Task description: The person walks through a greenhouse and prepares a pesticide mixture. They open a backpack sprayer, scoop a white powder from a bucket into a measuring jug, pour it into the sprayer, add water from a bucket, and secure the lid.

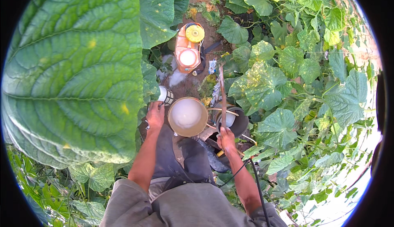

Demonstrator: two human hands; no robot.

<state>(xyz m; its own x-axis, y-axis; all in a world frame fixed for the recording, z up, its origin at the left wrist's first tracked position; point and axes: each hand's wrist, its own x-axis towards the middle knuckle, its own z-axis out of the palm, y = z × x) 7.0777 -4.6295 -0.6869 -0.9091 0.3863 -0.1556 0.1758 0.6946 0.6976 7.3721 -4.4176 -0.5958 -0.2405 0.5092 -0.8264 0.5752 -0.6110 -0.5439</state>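
Observation:
My left hand point(155, 116) grips the edge of a white strainer basket with a dark frame point(166, 95), tilted beside a bucket. That round tan bucket point(171, 127) stands between my hands and holds white, cloudy liquid point(186, 113). In my right hand point(226, 140) is a long, flat wooden stick point(223, 94), pointing away from me over a dark bucket point(243, 119). A pale container and a thin tube show inside the dark bucket. Farther off, an orange tank point(181, 47), apparently a backpack sprayer, has a yellow round cap point(194, 33) and a white, bright opening point(187, 57).
White foam point(177, 77) lies on the soil by the tank. A small blue-and-white packet point(212, 66) is nearby. One large leaf point(74, 73) hides much of the left side. Leafy vines point(277, 73) crowd the right, and a black cable point(258, 187) crosses my right arm.

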